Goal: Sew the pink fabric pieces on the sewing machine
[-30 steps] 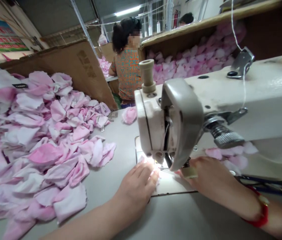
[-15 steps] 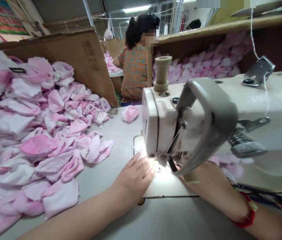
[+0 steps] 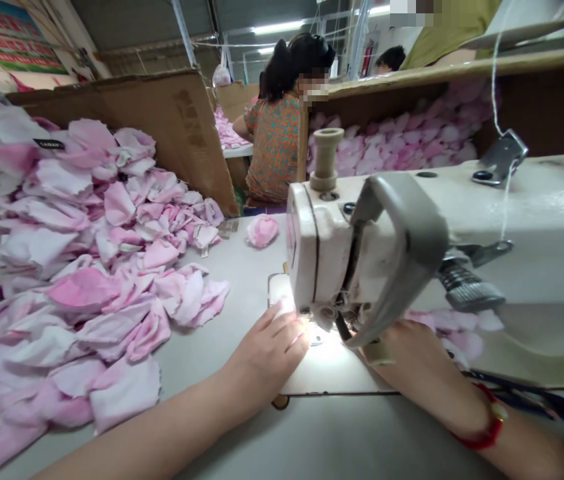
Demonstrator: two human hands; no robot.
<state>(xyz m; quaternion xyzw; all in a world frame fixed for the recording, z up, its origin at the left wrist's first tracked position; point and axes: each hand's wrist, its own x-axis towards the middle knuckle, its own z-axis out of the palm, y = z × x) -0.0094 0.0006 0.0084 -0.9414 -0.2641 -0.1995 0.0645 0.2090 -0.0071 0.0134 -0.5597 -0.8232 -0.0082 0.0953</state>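
A cream sewing machine (image 3: 462, 227) stands on the grey table (image 3: 342, 433), its lamp lighting the needle plate (image 3: 329, 363). My left hand (image 3: 267, 357) lies flat on the table left of the needle, fingers stretched out over a small pale piece of fabric (image 3: 282, 307) whose far end shows beyond my fingertips. My right hand (image 3: 415, 360) rests behind the needle, under the machine arm. Its fingertips are hidden by the machine head. A red band circles the right wrist.
A big heap of pink and white fabric pieces (image 3: 77, 267) covers the table's left side. One pink piece (image 3: 262, 230) lies apart. More pink pieces (image 3: 462, 330) lie under the machine arm. Cardboard walls (image 3: 172, 127) stand behind. A person in an orange patterned top (image 3: 275, 143) sits beyond.
The view has shifted a little; my left hand has slid slightly left and toward the needle. My right hand stays under the machine arm.
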